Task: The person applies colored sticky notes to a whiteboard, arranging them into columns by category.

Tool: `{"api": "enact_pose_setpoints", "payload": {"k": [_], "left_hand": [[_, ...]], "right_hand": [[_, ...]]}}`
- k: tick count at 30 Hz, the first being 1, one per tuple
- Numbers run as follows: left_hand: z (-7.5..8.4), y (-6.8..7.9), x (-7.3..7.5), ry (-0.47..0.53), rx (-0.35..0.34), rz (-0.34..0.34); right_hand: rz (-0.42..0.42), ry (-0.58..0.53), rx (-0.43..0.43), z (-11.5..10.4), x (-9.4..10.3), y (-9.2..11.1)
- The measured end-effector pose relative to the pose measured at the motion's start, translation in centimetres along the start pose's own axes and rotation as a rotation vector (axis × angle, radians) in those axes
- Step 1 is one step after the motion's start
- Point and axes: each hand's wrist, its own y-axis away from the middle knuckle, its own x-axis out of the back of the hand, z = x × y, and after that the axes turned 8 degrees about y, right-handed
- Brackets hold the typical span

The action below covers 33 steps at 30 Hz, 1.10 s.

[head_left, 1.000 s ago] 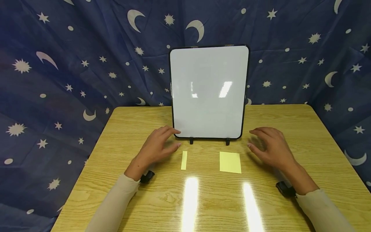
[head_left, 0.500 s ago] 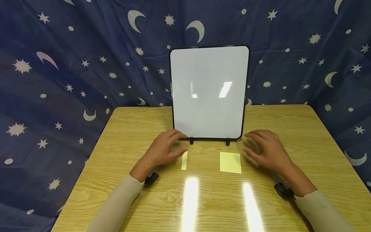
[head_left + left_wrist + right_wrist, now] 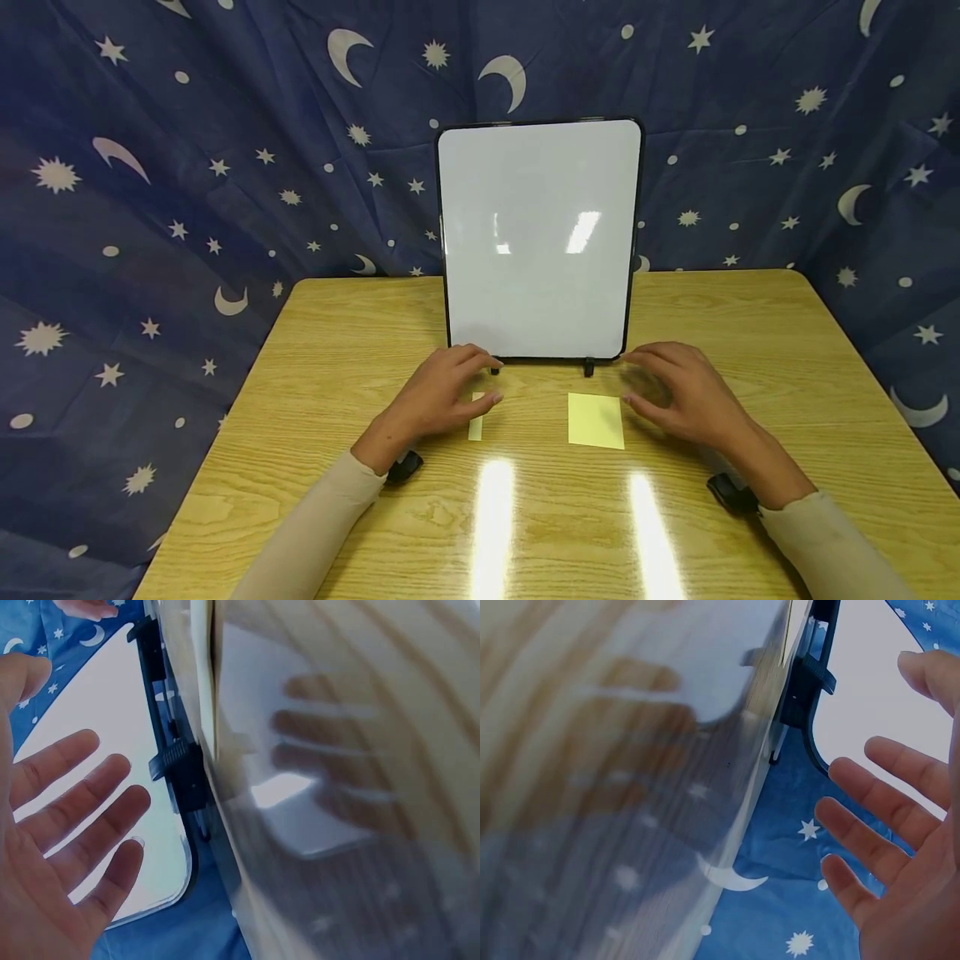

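My left hand hovers above a narrow pale-yellow paper strip, covering part of it in the head view. Its fingers are relaxed and apart, with nothing between them in the left wrist view. To the right lies a square yellow sticky note, flat on the wooden table. My right hand is just right of that note, thumb tip close to its right edge. Loosely bent fingers hold nothing there. Behind both hands stands a white board with a black frame.
Two small black feet support the board on the wooden table. A dark blue curtain with moons and stars hangs behind and at the sides. Bright light streaks reflect off the table's front. Black wrist cameras sit under the wrists.
The left hand has moved right and slightly nearer, now over the paper strip. The right hand has shifted a little left toward the sticky note. Papers and board stay put.
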Motion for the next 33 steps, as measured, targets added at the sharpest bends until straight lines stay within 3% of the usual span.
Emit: {"api": "enact_pose_setpoints", "payload": {"k": [12,33], "left_hand": [[0.8,-0.6,-1.4,-0.002,-0.016,-0.068],[2.6,-1.8,-2.8,0.013,-0.057,-0.163]], "right_hand": [[-0.059,0.002,-0.010,-0.7,-0.1,-0.1],[-0.155,-0.027,0.071,-1.5,-0.7,-0.2]]}}
